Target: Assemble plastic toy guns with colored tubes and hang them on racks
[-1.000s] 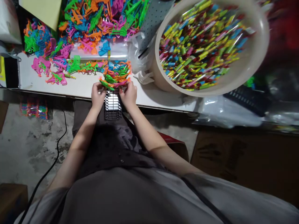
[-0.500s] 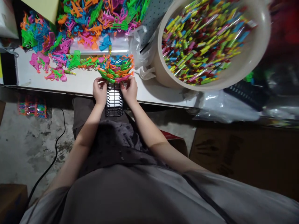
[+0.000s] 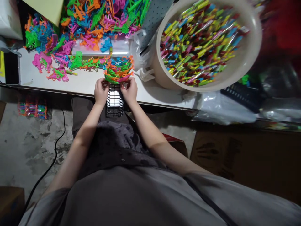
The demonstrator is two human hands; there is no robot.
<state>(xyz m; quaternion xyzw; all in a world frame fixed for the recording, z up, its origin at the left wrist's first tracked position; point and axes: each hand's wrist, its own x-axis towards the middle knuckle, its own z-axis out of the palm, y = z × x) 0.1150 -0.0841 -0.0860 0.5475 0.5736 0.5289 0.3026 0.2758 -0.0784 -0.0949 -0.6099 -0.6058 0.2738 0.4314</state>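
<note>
A black wire rack (image 3: 114,102) juts from the table's front edge over my lap. At its upper end sits a row of green, orange, pink and blue plastic toy pieces (image 3: 118,69), packed close together. My left hand (image 3: 101,92) is closed at the row's lower left corner, thumb and fingers pinched by a green piece. On the opposite side my right hand (image 3: 129,91) pinches near a pink piece (image 3: 125,78). Both sets of fingertips are partly hidden by the pieces, so the exact grip is hard to see.
A large beige bucket (image 3: 252,47) full of colourful small tubes stands on the right. Behind the row lies a heap of plastic pieces (image 3: 94,18), with more loose ones (image 3: 58,73) to the left. Clear plastic bags (image 3: 213,108) lie right, and a black cable (image 3: 56,147) crosses the floor.
The left end of the row has drawn in to the right and the pieces sit closer together. My left hand has shifted slightly right; my right hand stays nearly in place.
</note>
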